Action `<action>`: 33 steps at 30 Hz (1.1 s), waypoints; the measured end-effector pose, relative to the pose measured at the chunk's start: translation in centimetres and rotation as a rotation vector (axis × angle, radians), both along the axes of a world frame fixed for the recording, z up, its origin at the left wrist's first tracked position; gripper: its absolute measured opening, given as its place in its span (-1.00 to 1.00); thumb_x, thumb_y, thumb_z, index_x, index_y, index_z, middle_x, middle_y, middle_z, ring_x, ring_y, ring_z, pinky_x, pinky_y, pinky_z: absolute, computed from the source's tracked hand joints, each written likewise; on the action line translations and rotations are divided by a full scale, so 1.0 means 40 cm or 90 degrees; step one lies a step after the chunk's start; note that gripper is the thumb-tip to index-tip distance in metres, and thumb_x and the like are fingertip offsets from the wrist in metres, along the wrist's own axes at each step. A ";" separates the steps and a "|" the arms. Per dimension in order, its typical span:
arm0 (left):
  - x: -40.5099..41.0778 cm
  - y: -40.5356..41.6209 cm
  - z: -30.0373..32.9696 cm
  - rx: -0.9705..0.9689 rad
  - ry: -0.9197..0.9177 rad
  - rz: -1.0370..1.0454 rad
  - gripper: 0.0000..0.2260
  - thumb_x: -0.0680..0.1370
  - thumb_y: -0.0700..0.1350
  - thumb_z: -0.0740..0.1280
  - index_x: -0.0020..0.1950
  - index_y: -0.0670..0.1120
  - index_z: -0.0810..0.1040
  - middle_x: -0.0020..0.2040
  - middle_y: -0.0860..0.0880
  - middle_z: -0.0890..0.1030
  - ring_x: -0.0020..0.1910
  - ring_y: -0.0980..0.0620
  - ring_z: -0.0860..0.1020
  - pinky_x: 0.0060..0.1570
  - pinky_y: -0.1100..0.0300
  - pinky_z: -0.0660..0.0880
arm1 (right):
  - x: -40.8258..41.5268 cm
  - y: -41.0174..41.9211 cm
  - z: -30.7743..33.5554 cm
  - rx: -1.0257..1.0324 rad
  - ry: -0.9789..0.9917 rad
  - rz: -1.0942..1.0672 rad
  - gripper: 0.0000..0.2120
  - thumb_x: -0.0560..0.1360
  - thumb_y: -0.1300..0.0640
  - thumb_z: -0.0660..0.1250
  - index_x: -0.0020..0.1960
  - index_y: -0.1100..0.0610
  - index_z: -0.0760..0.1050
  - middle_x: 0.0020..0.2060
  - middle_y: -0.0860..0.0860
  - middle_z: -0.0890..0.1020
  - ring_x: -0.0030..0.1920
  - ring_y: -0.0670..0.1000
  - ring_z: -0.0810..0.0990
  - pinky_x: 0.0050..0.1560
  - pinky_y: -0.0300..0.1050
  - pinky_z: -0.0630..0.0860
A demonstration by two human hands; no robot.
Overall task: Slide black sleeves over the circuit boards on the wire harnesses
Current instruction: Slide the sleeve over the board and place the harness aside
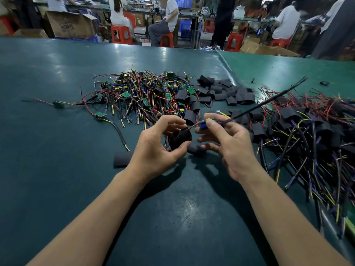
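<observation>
A wide dark green table fills the view, seen from above by the person working at it. On its far middle lies a tangled pile of bare harnesses, red, yellow, blue and black wires with small green circuit boards. To the right sits a heap of finished harnesses, their boards covered in black. Between the two piles, a scatter of loose black sleeves lies flat. Nearer, both bare forearms reach in from the bottom edge. The left hand curls its thumb and fingers around one black sleeve, held just above the table. The right hand pinches a harness at its board end, right beside the sleeve's mouth, its black cable trailing up to the right. Another loose sleeve lies beside the left wrist.
</observation>
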State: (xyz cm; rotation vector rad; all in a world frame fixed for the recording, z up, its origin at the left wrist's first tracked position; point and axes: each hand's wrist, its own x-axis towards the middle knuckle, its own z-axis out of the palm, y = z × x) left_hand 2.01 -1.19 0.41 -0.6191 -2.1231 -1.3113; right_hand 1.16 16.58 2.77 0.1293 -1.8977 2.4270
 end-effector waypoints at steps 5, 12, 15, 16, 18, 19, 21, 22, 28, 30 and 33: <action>0.005 0.004 0.005 -0.016 0.001 0.011 -0.63 0.40 -0.29 0.53 0.15 -0.14 0.53 0.02 -0.01 0.66 0.02 0.20 0.61 0.09 0.30 0.51 | 0.008 0.002 0.008 0.000 -0.001 0.039 -0.82 0.62 0.32 0.19 0.01 0.20 0.57 -0.15 0.14 0.73 -0.19 0.09 0.70 -0.31 -0.18 0.61; 0.001 -0.002 0.005 -0.025 0.074 0.068 -0.65 0.42 -0.27 0.51 0.17 -0.14 0.56 0.06 -0.01 0.64 0.07 0.02 0.61 0.11 0.02 0.54 | 0.002 0.021 0.025 -0.076 -0.014 0.006 -0.83 0.58 0.33 0.26 -0.12 0.22 0.59 -0.26 0.12 0.69 -0.25 0.07 0.68 -0.29 -0.13 0.60; 0.002 0.001 0.002 -0.021 0.114 0.061 -0.65 0.43 -0.25 0.51 0.18 -0.13 0.55 0.11 -0.04 0.64 0.11 0.00 0.61 0.12 0.00 0.54 | 0.007 0.012 0.020 -0.037 -0.002 0.007 -0.82 0.57 0.32 0.27 -0.15 0.22 0.61 -0.32 0.09 0.69 -0.28 0.04 0.67 -0.31 -0.15 0.59; 0.003 0.003 0.002 -0.028 0.122 0.058 -0.65 0.44 -0.23 0.51 0.19 -0.12 0.54 0.12 -0.04 0.64 0.13 -0.01 0.61 0.13 -0.02 0.54 | 0.009 0.005 0.015 -0.015 0.002 0.014 -0.83 0.57 0.33 0.28 -0.14 0.23 0.60 -0.34 0.09 0.68 -0.30 0.04 0.66 -0.32 -0.16 0.59; 0.004 0.004 0.000 -0.043 0.127 0.054 -0.64 0.45 -0.21 0.51 0.21 -0.11 0.54 0.14 -0.05 0.64 0.15 -0.04 0.61 0.14 -0.08 0.53 | 0.012 -0.006 0.005 0.038 0.013 0.034 -0.84 0.56 0.33 0.29 -0.15 0.22 0.60 -0.38 0.07 0.66 -0.34 0.04 0.62 -0.33 -0.16 0.57; 0.004 0.004 0.000 -0.048 0.127 0.051 -0.65 0.45 -0.21 0.51 0.21 -0.12 0.54 0.15 -0.05 0.63 0.15 -0.04 0.60 0.14 -0.09 0.53 | 0.014 -0.008 0.003 0.066 0.020 0.038 -0.83 0.56 0.32 0.29 -0.17 0.21 0.60 -0.39 0.06 0.65 -0.35 0.05 0.61 -0.34 -0.17 0.56; 0.005 0.003 0.001 -0.053 0.126 0.046 -0.66 0.46 -0.23 0.49 0.21 -0.14 0.54 0.14 -0.06 0.63 0.15 -0.03 0.60 0.16 -0.06 0.53 | 0.014 -0.006 0.002 0.111 0.040 0.034 -0.81 0.56 0.31 0.31 -0.19 0.17 0.61 -0.40 0.06 0.64 -0.35 0.06 0.60 -0.37 -0.16 0.55; 0.004 0.003 0.002 -0.053 0.124 0.042 -0.67 0.46 -0.23 0.49 0.21 -0.15 0.54 0.14 -0.06 0.63 0.15 -0.02 0.60 0.16 -0.04 0.53 | 0.013 -0.004 0.002 0.131 0.053 0.034 -0.81 0.56 0.30 0.31 -0.20 0.16 0.61 -0.40 0.06 0.64 -0.36 0.05 0.59 -0.39 -0.17 0.55; 0.003 0.005 0.001 -0.006 0.085 -0.007 -0.66 0.45 -0.28 0.49 0.19 -0.15 0.53 0.09 -0.03 0.64 0.11 0.04 0.62 0.13 0.01 0.56 | 0.014 0.000 -0.005 0.221 0.086 0.057 -0.81 0.60 0.24 0.27 -0.17 0.19 0.57 -0.41 0.12 0.55 -0.43 0.12 0.52 -0.51 -0.18 0.44; 0.002 0.006 0.000 0.027 0.069 -0.030 -0.63 0.44 -0.31 0.49 0.19 -0.11 0.50 0.08 -0.04 0.64 0.11 0.03 0.63 0.14 -0.02 0.57 | 0.012 0.001 -0.007 0.244 0.080 0.060 -0.81 0.61 0.22 0.27 -0.16 0.22 0.56 -0.40 0.19 0.53 -0.44 0.16 0.48 -0.50 -0.15 0.42; 0.000 0.009 -0.002 0.060 0.046 -0.049 -0.61 0.44 -0.34 0.48 0.19 -0.09 0.48 0.07 -0.06 0.64 0.10 0.00 0.63 0.15 -0.06 0.57 | 0.009 0.000 -0.010 0.239 0.057 0.053 -0.76 0.60 0.23 0.28 -0.23 0.22 0.56 -0.44 0.23 0.50 -0.49 0.13 0.42 -0.54 -0.19 0.39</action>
